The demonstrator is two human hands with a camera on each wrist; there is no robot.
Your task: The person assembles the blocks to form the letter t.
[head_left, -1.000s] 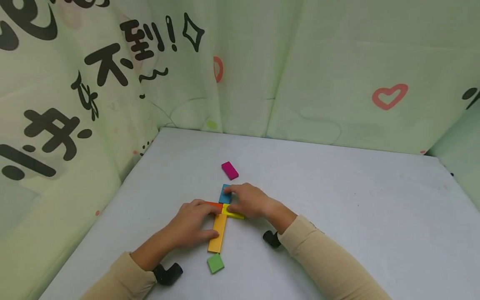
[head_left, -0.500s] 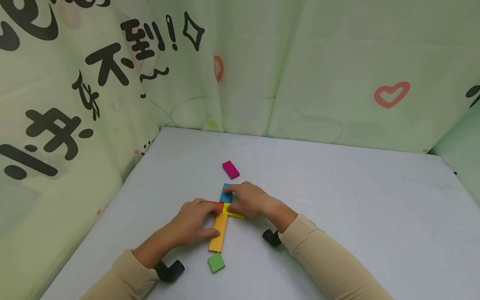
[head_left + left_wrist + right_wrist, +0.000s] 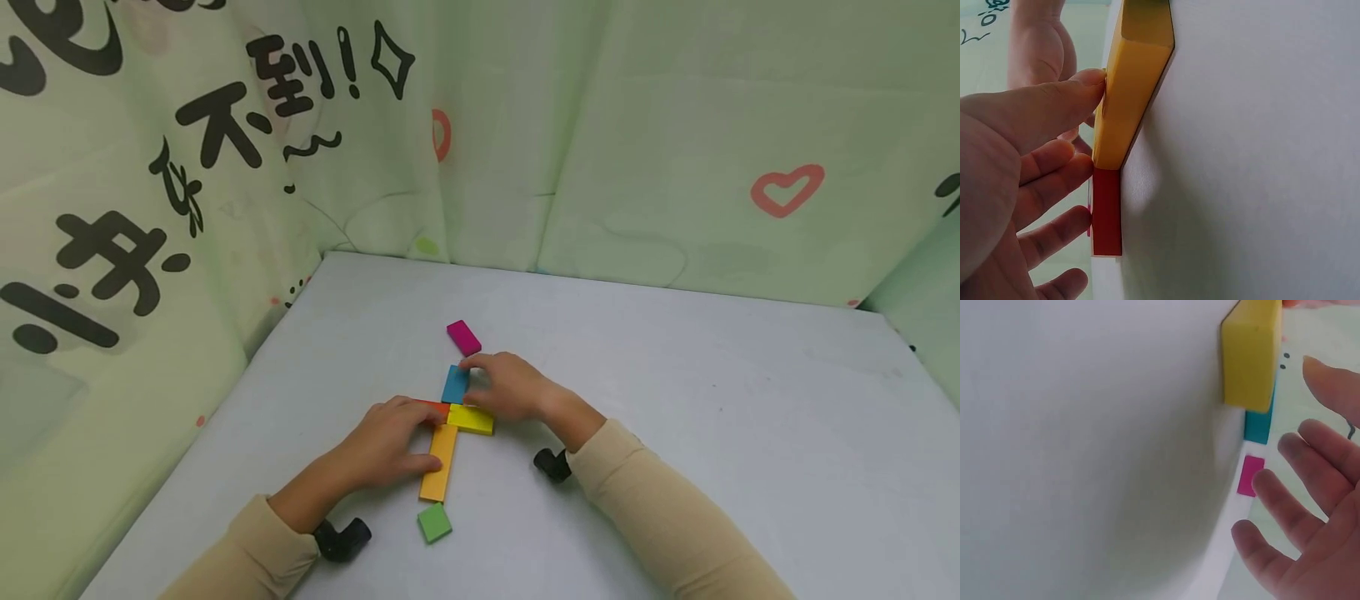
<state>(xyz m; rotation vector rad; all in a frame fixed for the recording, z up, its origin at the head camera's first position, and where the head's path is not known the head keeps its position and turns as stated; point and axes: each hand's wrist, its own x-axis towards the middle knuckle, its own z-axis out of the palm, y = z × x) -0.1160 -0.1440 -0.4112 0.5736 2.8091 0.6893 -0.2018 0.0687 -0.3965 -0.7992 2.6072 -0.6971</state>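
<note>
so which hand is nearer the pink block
Right. The right hand sits just short of the pink block, by the blue block. The left hand is further back, on the orange block.

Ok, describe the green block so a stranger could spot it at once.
On the grey table, find the cluster of coloured blocks under the two hands. Follow the long orange block towards the person; just past its near end lies the green block, the only green piece, small, square and touching nothing.

Both hands (image 3: 390,442) low, fingers relaxed
</note>
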